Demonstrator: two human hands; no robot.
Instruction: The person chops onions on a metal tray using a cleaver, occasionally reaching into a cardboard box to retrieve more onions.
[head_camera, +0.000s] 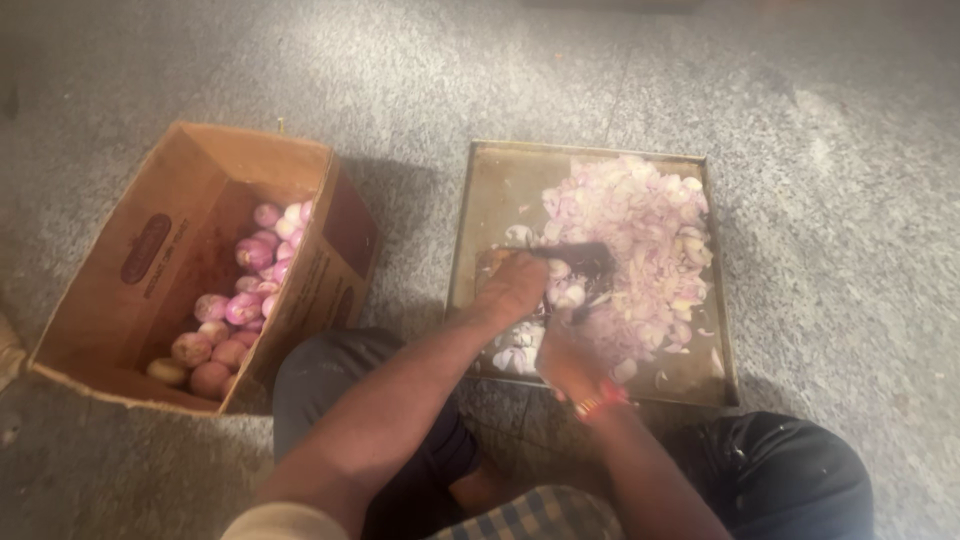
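A shallow metal tray (485, 200) lies on the floor in front of me, with a heap of chopped pale purple onion (640, 240) on its right half. My left hand (513, 288) reaches over the tray's near left part, closed around what looks like the brown handle of a dark-bladed knife (580, 258). The blade points right, over onion pieces (566, 295). My right hand (565, 362), with a red and orange band at the wrist, is blurred just below the blade and next to those pieces. Its grip is unclear.
An open cardboard box (150, 250) stands at the left, holding several peeled purple onions (245, 290). The floor (820, 130) is speckled grey stone. My knees in dark trousers (780, 470) flank the tray's near edge.
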